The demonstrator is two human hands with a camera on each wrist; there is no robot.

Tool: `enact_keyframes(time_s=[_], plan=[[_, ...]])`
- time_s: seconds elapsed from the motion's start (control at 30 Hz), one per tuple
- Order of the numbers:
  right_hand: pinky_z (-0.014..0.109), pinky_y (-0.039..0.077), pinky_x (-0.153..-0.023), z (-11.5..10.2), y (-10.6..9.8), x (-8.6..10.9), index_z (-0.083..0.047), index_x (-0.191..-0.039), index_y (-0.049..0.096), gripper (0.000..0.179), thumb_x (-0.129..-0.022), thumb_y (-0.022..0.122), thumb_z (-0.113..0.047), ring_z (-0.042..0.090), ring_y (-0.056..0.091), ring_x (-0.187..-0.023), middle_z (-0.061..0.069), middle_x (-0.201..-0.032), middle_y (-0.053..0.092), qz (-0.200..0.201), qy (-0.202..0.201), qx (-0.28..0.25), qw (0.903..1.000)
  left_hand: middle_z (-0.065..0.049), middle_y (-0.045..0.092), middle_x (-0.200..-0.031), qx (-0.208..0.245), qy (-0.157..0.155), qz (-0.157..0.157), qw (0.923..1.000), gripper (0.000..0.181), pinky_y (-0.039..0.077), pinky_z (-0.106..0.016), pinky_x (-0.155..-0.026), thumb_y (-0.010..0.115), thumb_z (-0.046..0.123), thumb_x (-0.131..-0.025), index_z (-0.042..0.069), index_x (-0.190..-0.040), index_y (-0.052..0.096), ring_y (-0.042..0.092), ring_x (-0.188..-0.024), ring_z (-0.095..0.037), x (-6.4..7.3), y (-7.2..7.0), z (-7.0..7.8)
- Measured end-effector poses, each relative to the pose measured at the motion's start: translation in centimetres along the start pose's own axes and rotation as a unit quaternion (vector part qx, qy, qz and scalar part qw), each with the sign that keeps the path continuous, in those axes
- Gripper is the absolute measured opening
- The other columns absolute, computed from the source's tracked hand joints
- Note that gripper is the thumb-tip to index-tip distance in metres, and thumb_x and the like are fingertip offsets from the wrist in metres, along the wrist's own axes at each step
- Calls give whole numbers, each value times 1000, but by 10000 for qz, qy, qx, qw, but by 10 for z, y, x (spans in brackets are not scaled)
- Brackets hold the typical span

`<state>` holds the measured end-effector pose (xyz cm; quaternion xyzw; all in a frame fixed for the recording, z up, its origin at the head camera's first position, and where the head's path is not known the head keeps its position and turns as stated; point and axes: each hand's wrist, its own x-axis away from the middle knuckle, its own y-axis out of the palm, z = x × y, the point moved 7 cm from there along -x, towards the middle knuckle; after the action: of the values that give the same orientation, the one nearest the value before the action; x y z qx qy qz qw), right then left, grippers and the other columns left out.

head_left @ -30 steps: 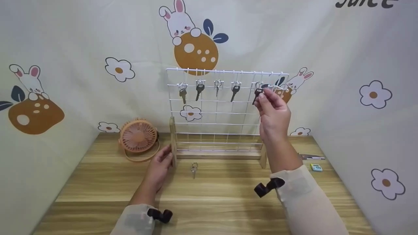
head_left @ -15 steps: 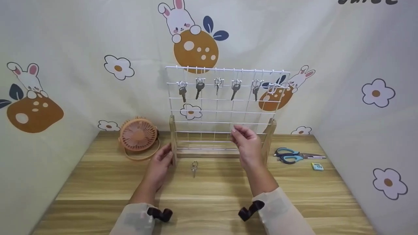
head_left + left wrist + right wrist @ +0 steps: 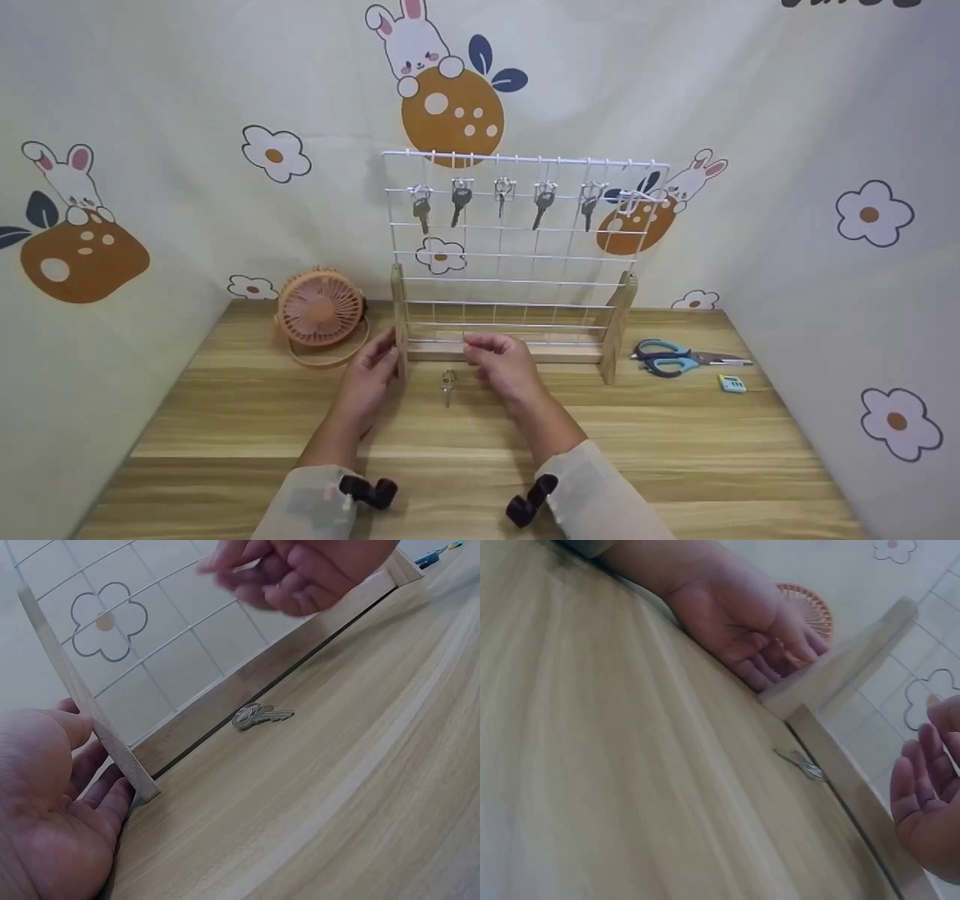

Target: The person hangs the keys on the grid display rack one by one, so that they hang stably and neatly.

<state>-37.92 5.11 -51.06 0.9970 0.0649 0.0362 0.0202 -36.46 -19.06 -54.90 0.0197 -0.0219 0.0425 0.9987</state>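
A white wire grid rack on wooden legs stands on the table, with several keys hanging by rings from hooks along its upper part. My left hand grips the rack's left wooden leg low down; some fingers are partly hidden by it. A loose silver key on a ring lies on the table before the rack's base bar, in both wrist views too. Above and right of that key is my right hand, its fingers loosely bent and holding nothing, apart from the key.
An orange fan stands at the left, behind my left hand. Blue-handled scissors and a small light-blue gadget lie right of the rack. A printed curtain hangs behind and beside the wooden table.
My right hand has come down and left from the rightmost hanging key to near the loose key, uncovering the scissors. That hanging key stays on its hook. The left hand keeps its place.
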Motion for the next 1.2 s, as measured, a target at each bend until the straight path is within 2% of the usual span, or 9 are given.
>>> enact_keyframes(time_s=[0.17, 0.33, 0.43, 0.5, 0.67, 0.8, 0.93, 1.03, 1.2], plan=[[27, 58, -69, 11, 18, -3, 3, -121, 75, 29, -94, 79, -8, 13, 64, -78, 1, -99, 78, -174, 43, 318, 9993, -11, 47, -167, -39, 23, 24, 10000, 51, 42, -47, -127, 54, 15, -113, 15, -163, 45, 46, -152, -27, 0, 0, 1], [27, 60, -70, 21, 19, -6, 3, -117, 77, 26, -93, 80, -5, 11, 66, -79, 13, -108, 79, -86, -133, 621, 9979, -11, 46, -167, -83, 10, 31, 10000, 52, 42, -47, -127, 55, 16, -112, 15, -163, 44, 47, -152, -28, 2, 1, 2], [24, 60, -74, 26, 19, -6, 3, -114, 78, 24, -91, 80, -3, 10, 66, -83, 17, -110, 79, -175, -294, 928, 9951, -11, 48, -166, -84, 5, 29, 10000, 52, 43, -47, -126, 55, 16, -112, 16, -163, 45, 48, -151, -28, 2, 1, 3], [22, 58, -77, 27, 21, -5, 2, -112, 78, 23, -90, 82, -4, 9, 66, -86, 16, -108, 79, -317, -461, 1311, 9898, -11, 48, -166, -41, 20, -15, 10000, 51, 42, -47, -127, 55, 16, -112, 16, -163, 46, 47, -151, -28, 2, 1, 3], [24, 56, -85, 26, 28, 0, -2, -114, 79, 27, -88, 84, -7, 12, 66, -94, 11, -104, 78, -700, -843, 2304, 9669, -10, 46, -167, 61, 79, -117, 9999, 50, 39, -47, -129, 53, 15, -113, 14, -163, 44, 43, -154, -27, 3, 2, 2], [30, 57, -89, 26, 31, 3, -5, -119, 79, 30, -88, 83, -6, 16, 65, -99, 9, -108, 77, -882, -856, 2735, 9540, -10, 46, -167, 44, 76, -75, 9999, 50, 40, -46, -129, 54, 15, -113, 14, -163, 45, 44, -155, -28, 3, 1, 1], [30, 57, -89, 24, 34, 4, -7, -120, 80, 32, -88, 83, -7, 15, 66, -99, 8, -111, 78, -976, -975, 3075, 9415, -11, 46, -167, 39, 68, -43, 10000, 50, 40, -47, -129, 54, 14, -113, 14, -162, 45, 44, -155, -29, 3, 1, 1], [27, 56, -88, 23, 34, 4, -7, -119, 80, 32, -87, 83, -8, 13, 65, -98, 6, -111, 78, -986, -1048, 3165, 9376, -11, 47, -167, 26, 50, -12, 10000, 51, 40, -46, -128, 54, 14, -112, 15, -162, 46, 44, -154, -29, 3, 1, 2], [25, 54, -86, 23, 34, 5, -9, -115, 81, 28, -87, 82, -7, 11, 63, -96, 4, -110, 77, -989, -1036, 3157, 9380, -12, 47, -167, 93, 52, -7, 9999, 51, 40, -45, -129, 55, 13, -112, 14, -162, 46, 45, -154, -29, 2, 1, 3]])
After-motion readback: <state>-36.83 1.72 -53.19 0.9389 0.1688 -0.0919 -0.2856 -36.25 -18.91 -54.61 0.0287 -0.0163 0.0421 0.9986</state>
